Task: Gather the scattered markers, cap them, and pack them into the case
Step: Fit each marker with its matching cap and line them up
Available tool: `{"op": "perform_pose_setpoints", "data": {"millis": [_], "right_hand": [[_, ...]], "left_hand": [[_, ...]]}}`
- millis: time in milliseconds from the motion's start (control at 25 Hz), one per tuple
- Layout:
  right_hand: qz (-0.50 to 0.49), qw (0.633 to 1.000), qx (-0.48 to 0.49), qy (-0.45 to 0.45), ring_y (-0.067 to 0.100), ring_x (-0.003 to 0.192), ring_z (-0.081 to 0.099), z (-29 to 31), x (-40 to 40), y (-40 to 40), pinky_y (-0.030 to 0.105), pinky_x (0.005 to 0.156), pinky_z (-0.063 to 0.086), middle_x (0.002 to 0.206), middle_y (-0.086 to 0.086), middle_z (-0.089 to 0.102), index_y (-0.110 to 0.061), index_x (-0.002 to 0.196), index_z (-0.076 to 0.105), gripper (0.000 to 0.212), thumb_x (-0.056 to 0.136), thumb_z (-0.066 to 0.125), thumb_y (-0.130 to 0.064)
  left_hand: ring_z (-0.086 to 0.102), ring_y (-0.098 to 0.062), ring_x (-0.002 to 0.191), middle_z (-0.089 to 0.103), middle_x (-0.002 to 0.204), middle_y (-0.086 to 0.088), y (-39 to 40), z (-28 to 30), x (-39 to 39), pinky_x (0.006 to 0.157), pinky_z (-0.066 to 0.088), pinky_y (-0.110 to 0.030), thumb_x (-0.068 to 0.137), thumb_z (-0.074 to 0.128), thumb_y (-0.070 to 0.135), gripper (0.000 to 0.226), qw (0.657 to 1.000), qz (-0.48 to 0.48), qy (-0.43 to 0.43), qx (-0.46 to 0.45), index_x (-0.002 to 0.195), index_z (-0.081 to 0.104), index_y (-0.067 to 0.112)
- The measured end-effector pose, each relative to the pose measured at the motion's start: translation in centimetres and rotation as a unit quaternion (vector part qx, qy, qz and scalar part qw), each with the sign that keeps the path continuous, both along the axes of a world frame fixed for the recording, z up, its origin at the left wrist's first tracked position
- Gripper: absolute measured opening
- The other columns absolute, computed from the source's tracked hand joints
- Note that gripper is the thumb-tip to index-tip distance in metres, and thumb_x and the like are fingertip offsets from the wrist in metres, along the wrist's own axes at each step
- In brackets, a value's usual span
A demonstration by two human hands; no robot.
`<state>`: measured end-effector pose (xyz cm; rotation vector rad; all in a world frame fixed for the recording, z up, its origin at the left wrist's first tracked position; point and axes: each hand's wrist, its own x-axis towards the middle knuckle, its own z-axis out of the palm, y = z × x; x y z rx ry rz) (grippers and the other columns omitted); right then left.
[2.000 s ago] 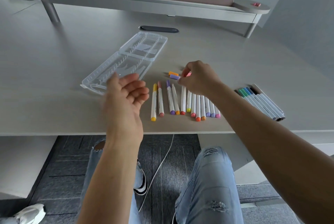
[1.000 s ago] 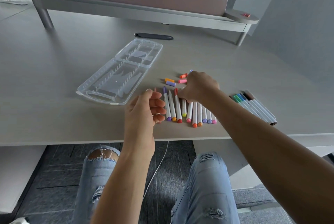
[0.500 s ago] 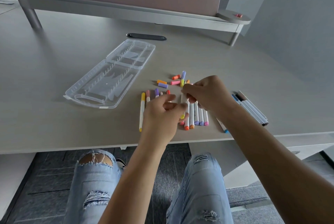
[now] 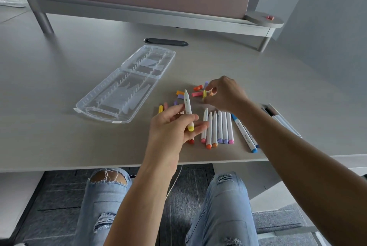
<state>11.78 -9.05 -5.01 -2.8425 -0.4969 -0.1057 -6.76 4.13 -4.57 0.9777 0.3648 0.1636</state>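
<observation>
My left hand (image 4: 174, 124) grips an uncapped white marker with a yellow end (image 4: 188, 110), lifted off the desk with its tip pointing away from me. My right hand (image 4: 224, 94) pinches a yellow cap (image 4: 204, 94) among several loose caps (image 4: 196, 90). A row of white markers (image 4: 218, 128) lies on the desk between the hands. More markers lie partly hidden behind my left hand. The clear plastic case (image 4: 127, 84) lies open and empty to the left.
A blue marker (image 4: 244, 136) lies beside my right forearm, with more dark-capped markers (image 4: 282, 120) farther right. A dark cable slot (image 4: 165, 42) and a raised shelf (image 4: 151, 17) stand at the back. The desk's front edge (image 4: 79, 166) runs just below the markers.
My left hand picked the yellow-ended marker out of the row and lifted it. My right hand reached back to the loose caps and pinched the yellow one.
</observation>
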Motion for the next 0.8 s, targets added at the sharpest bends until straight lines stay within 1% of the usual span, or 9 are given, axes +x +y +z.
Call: {"op": "perform_pose_setpoints", "data": {"millis": [120,160,240,320,440,520,600,720,800], "right_hand": [[0.004,1.0,-0.022,-0.007,0.021,0.09,0.06,-0.3,1.0,0.5,0.03,0.068,0.042,0.107,0.004,0.069,-0.022,0.118,0.074,0.046,0.083,0.08,-0.052],[0.004,1.0,-0.03,-0.005,0.021,0.088,0.06,-0.3,1.0,0.7,0.03,0.066,0.043,0.103,0.003,0.07,-0.022,0.114,0.076,0.041,0.085,0.079,-0.051],[0.012,0.999,-0.032,-0.004,0.022,0.088,0.063,-0.2,0.9,0.8,0.034,0.068,0.053,0.102,0.004,0.072,-0.023,0.113,0.077,0.032,0.089,0.076,-0.044],[0.019,1.0,0.002,-0.009,0.022,0.087,0.064,-0.1,0.4,0.6,0.036,0.071,0.057,0.101,0.002,0.072,-0.023,0.114,0.078,0.027,0.091,0.075,-0.036],[0.04,0.99,0.135,0.024,0.016,0.079,0.063,0.7,-0.6,0.0,0.019,0.059,0.045,0.094,0.002,0.073,-0.021,0.113,0.078,0.019,0.094,0.073,-0.02],[0.048,0.949,0.286,0.125,0.018,0.075,0.062,1.4,-1.8,-0.5,0.017,0.059,0.043,0.093,0.014,0.076,-0.019,0.113,0.078,0.021,0.095,0.069,-0.011],[0.052,0.886,0.401,0.227,0.022,0.078,0.056,2.0,-3.2,-1.0,0.025,0.064,0.045,0.094,0.018,0.072,-0.015,0.115,0.076,0.023,0.098,0.063,-0.007],[0.1,0.826,0.463,0.305,0.021,0.082,0.052,2.1,-4.4,-1.7,0.031,0.068,0.046,0.094,0.007,0.068,-0.012,0.115,0.074,0.027,0.104,0.052,-0.003],[0.128,0.818,0.46,0.321,0.018,0.079,0.051,2.3,-4.7,-2.0,0.034,0.071,0.046,0.089,0.002,0.064,-0.012,0.115,0.074,0.029,0.105,0.048,-0.002]], "left_hand": [[0.074,-0.043,0.086,0.06,0.098,-0.025,0.6,0.0,0.2,0.075,0.063,-0.036,0.09,0.063,-0.01,0.011,1.0,-0.001,0.001,0.003,0.097,0.07,-0.008],[0.074,-0.043,0.087,0.061,0.1,-0.025,0.6,-0.1,0.3,0.077,0.063,-0.037,0.09,0.063,-0.01,0.011,1.0,-0.002,0.0,0.003,0.097,0.07,-0.008],[0.075,-0.043,0.086,0.061,0.104,-0.027,0.7,-0.1,0.4,0.077,0.063,-0.038,0.09,0.063,-0.01,0.011,1.0,-0.005,-0.003,-0.003,0.096,0.071,-0.005],[0.075,-0.041,0.081,0.061,0.1,-0.027,0.6,-0.2,0.5,0.074,0.063,-0.036,0.091,0.063,-0.009,0.015,1.0,-0.01,-0.005,-0.003,0.093,0.073,0.002],[0.073,-0.032,0.067,0.066,0.101,-0.029,0.5,-0.3,0.5,0.066,0.063,-0.033,0.093,0.058,-0.007,0.021,0.999,-0.022,0.006,0.031,0.104,0.072,0.003],[0.064,-0.025,0.056,0.069,0.104,-0.026,0.2,-0.3,0.5,0.052,0.056,-0.03,0.095,0.051,-0.006,0.025,0.998,-0.022,0.015,0.055,0.107,0.071,0.004],[0.056,-0.022,0.05,0.068,0.097,-0.021,0.0,-0.4,0.5,0.045,0.046,-0.026,0.095,0.047,-0.004,0.029,0.998,-0.023,0.017,0.062,0.11,0.071,0.003],[0.053,-0.021,0.047,0.066,0.091,-0.016,-0.1,-0.4,0.2,0.042,0.041,-0.024,0.096,0.045,-0.002,0.033,0.997,-0.028,0.018,0.075,0.119,0.069,0.001],[0.052,-0.02,0.045,0.067,0.09,-0.016,-0.2,-0.3,0.0,0.042,0.039,-0.025,0.096,0.045,-0.002,0.034,0.996,-0.035,0.018,0.082,0.12,0.069,0.002]]}}
